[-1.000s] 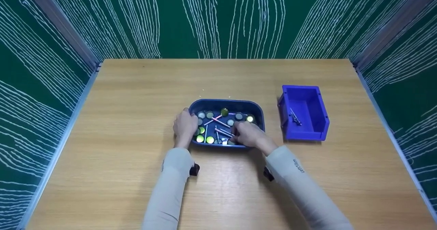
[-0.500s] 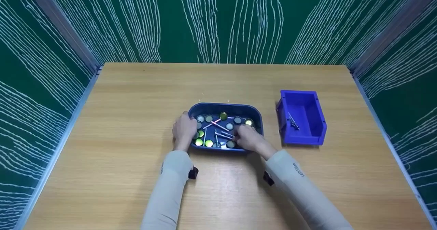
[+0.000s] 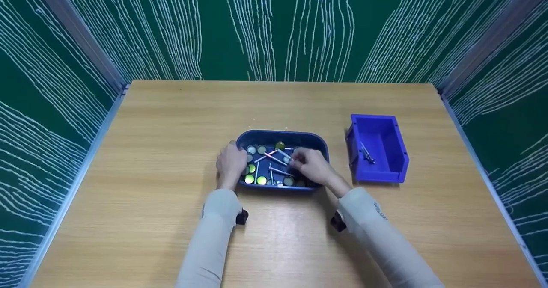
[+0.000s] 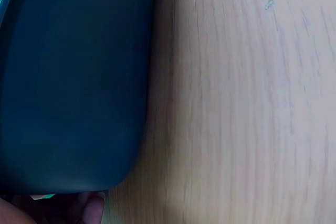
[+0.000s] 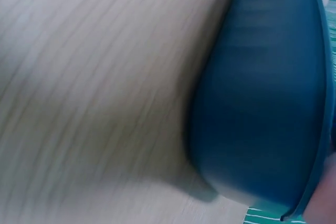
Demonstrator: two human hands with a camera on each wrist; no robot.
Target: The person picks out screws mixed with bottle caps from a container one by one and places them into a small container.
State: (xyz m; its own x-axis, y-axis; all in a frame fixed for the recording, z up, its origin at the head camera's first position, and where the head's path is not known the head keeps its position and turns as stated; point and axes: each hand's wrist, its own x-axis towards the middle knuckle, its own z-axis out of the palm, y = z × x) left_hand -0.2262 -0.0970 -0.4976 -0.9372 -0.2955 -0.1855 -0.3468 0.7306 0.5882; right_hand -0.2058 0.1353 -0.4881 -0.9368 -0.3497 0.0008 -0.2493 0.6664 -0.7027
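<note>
My left hand (image 3: 231, 164) grips the left end of the dark blue tray (image 3: 282, 135); its fingertips (image 4: 93, 209) show at the tray's corner in the left wrist view. Over the tray's right half, my right hand (image 3: 313, 166) pinches a long thin screw (image 3: 283, 154), which points up and left from the fingertips. Several more screws (image 3: 280, 171) lie crossed on the tray floor. Among them are scattered bottle caps, some bright yellow-green like this cap (image 3: 261, 180), others grey like this cap (image 3: 288, 181). The right hand hides part of the tray's contents.
To the right stands a blue-violet open-front bin (image 3: 387, 151) with a few screws (image 3: 367, 154) along its left side. Small white specks lie on the wooden table (image 3: 192, 117) behind the tray. Green walls with white streaks enclose the table's back and sides.
My right hand has lifted slightly inside the tray, and one of the paired screws is now raised in its fingertips. The left hand stays on the tray. The head view has tilted slightly.
</note>
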